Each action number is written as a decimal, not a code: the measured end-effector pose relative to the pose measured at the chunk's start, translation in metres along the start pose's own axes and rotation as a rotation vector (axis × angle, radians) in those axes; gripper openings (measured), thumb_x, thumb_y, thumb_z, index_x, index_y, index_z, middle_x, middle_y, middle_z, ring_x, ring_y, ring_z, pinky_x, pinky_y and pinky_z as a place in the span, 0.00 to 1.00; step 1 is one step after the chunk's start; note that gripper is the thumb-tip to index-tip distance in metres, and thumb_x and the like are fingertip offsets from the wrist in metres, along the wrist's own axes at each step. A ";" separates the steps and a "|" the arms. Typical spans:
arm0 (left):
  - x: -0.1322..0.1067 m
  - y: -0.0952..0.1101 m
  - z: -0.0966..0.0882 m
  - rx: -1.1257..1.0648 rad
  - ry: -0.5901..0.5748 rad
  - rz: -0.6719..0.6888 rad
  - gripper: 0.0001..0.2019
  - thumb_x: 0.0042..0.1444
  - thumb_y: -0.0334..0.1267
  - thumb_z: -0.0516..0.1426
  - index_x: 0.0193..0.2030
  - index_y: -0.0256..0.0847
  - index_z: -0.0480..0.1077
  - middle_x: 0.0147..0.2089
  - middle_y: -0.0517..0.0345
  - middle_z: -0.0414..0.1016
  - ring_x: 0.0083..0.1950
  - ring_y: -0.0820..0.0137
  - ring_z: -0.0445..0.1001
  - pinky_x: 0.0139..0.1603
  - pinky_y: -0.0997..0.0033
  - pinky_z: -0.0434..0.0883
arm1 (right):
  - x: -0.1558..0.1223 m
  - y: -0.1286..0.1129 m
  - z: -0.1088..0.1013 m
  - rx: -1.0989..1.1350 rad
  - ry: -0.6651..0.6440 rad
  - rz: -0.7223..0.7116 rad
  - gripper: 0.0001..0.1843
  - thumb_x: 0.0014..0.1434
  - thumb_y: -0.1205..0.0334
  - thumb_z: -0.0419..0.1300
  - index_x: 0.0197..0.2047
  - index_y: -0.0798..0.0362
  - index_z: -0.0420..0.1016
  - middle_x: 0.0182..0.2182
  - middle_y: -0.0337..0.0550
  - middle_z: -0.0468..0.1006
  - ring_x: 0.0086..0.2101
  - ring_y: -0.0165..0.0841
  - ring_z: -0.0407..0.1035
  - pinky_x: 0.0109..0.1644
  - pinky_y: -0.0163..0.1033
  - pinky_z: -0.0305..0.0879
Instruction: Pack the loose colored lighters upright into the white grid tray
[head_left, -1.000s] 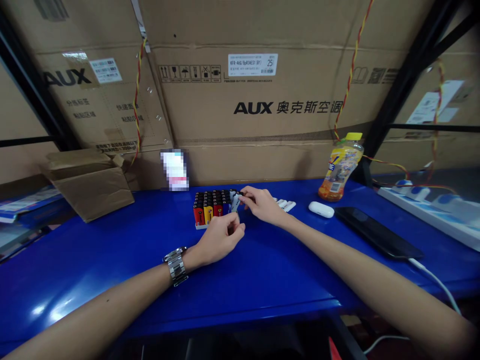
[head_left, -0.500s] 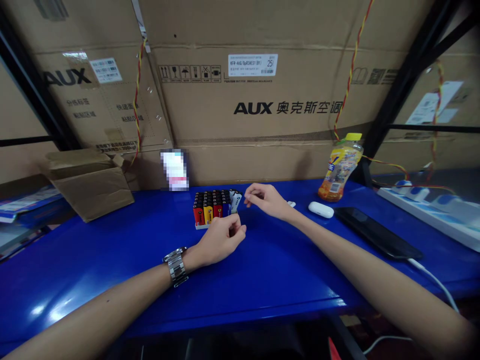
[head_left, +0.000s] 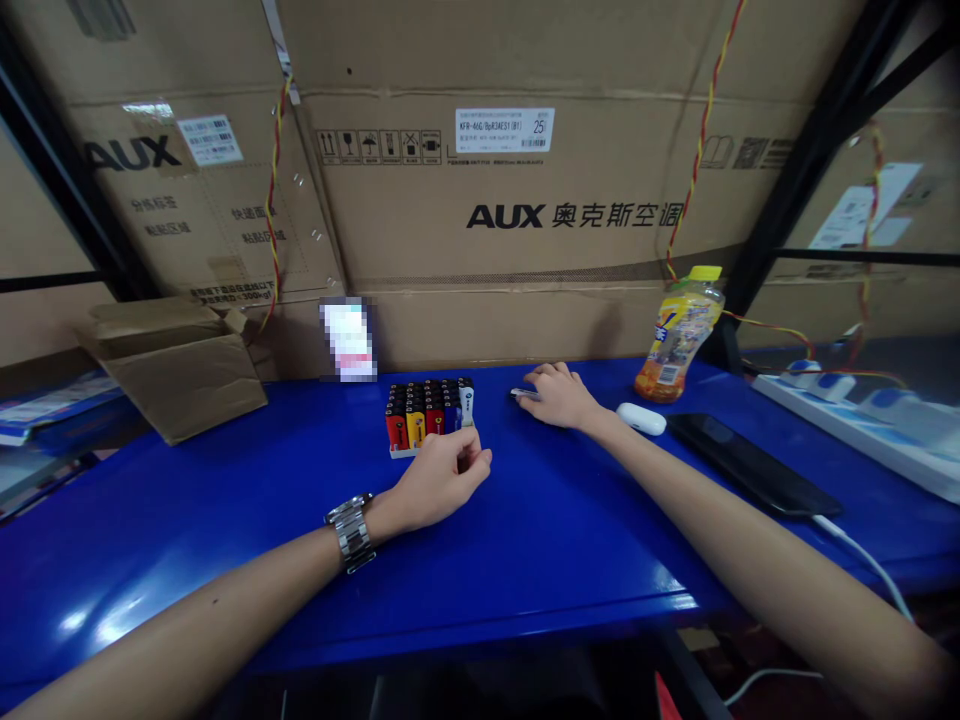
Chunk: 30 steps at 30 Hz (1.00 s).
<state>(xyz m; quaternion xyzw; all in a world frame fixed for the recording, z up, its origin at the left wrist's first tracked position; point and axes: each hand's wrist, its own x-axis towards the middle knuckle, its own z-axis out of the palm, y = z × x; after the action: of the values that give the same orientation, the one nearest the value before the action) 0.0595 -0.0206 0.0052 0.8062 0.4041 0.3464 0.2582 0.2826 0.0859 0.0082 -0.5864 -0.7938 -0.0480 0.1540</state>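
Upright lighters [head_left: 416,430] in red, yellow, blue and white stand packed in rows in a low white tray [head_left: 405,454] on the blue table. My left hand [head_left: 442,477] is curled closed in front of the tray's right corner, a metal watch on its wrist. Nothing shows in the gap between its thumb and fingers. To the right of the tray, my right hand [head_left: 561,396] is on a pale lighter [head_left: 526,394] lying flat on the table. Its thumb and fingers close around that lighter; the palm hides part of it.
A white earbud case [head_left: 641,419], a black phone on a cable [head_left: 754,465] and a drink bottle [head_left: 680,335] are to the right, before a power strip [head_left: 862,430]. An open carton [head_left: 184,375] stands left, beside a blurred bright screen [head_left: 349,340]. Large cardboard boxes [head_left: 525,290] wall the back.
My right hand has moved right, from beside the tray's white lighter to the lighter lying on the table. The white lighter in the tray now stands straighter. My left hand stays put.
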 end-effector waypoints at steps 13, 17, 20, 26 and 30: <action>0.000 -0.002 0.001 -0.131 0.100 -0.044 0.13 0.65 0.48 0.48 0.36 0.41 0.62 0.22 0.65 0.68 0.19 0.76 0.66 0.20 0.77 0.62 | -0.010 -0.040 -0.011 0.924 0.184 -0.259 0.16 0.52 0.52 0.64 0.35 0.51 0.62 0.27 0.37 0.70 0.26 0.29 0.64 0.32 0.38 0.62; -0.001 -0.003 0.001 -0.180 0.128 -0.077 0.15 0.66 0.50 0.47 0.46 0.40 0.61 0.25 0.64 0.71 0.20 0.74 0.70 0.22 0.76 0.66 | -0.025 -0.062 -0.019 1.125 -0.005 -0.373 0.20 0.46 0.52 0.69 0.34 0.52 0.65 0.26 0.37 0.72 0.26 0.29 0.67 0.32 0.37 0.65; -0.002 -0.002 0.000 -0.120 0.163 -0.058 0.14 0.66 0.48 0.46 0.41 0.39 0.63 0.27 0.61 0.72 0.23 0.74 0.73 0.25 0.75 0.67 | -0.029 -0.068 -0.022 1.148 -0.044 -0.403 0.18 0.47 0.53 0.69 0.34 0.53 0.68 0.27 0.38 0.73 0.27 0.29 0.68 0.34 0.38 0.67; -0.001 0.001 -0.002 0.021 0.248 0.043 0.13 0.67 0.43 0.47 0.37 0.40 0.66 0.32 0.59 0.73 0.31 0.71 0.73 0.33 0.71 0.67 | -0.029 -0.062 -0.017 1.139 -0.129 -0.401 0.18 0.43 0.54 0.72 0.32 0.53 0.71 0.24 0.36 0.75 0.27 0.30 0.70 0.34 0.38 0.69; 0.000 0.000 -0.002 0.095 0.343 0.112 0.09 0.66 0.40 0.47 0.39 0.40 0.65 0.38 0.55 0.71 0.39 0.67 0.71 0.40 0.67 0.67 | -0.029 -0.062 -0.016 1.084 -0.134 -0.449 0.18 0.43 0.52 0.71 0.31 0.53 0.72 0.24 0.36 0.76 0.27 0.30 0.71 0.35 0.39 0.70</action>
<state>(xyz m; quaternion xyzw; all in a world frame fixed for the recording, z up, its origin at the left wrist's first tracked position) 0.0582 -0.0201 0.0060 0.7678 0.4128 0.4732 0.1274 0.2348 0.0365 0.0217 -0.2433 -0.8179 0.3701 0.3671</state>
